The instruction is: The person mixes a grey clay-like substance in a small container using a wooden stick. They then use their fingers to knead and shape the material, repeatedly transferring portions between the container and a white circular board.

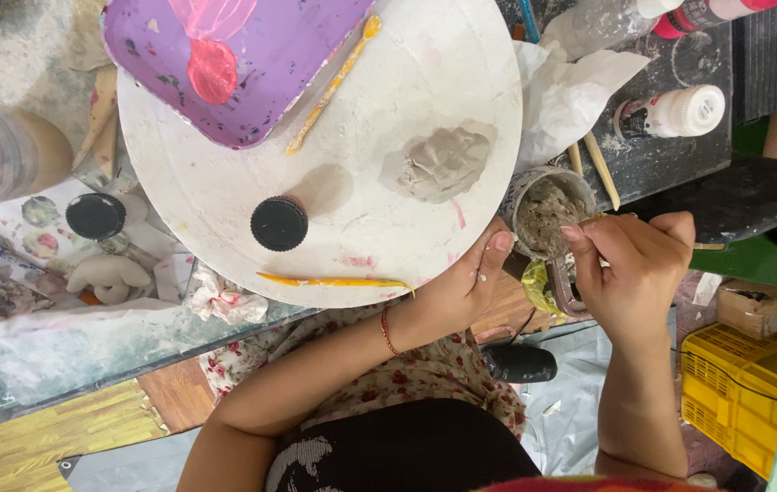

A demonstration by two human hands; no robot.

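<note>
Seemingly wet grey clay [548, 212], small cup [514, 196], right hand [634, 273]

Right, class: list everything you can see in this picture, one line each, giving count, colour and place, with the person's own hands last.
Round board: one, white, centre.
Clay lump: one, grey, on the board's right side.
Palette tray: one, purple with red paint, at the board's top.
Modelling tools: two, yellow, on the board.
Black cap: one, on the board.
Cup of wet clay: one, grey, right of the board.
Paint bottles: three, white, top right.
Crate: one, yellow, bottom right.
Left hand: resting on the board's edge.
Right hand: closed on a thin stick at the cup.
</note>
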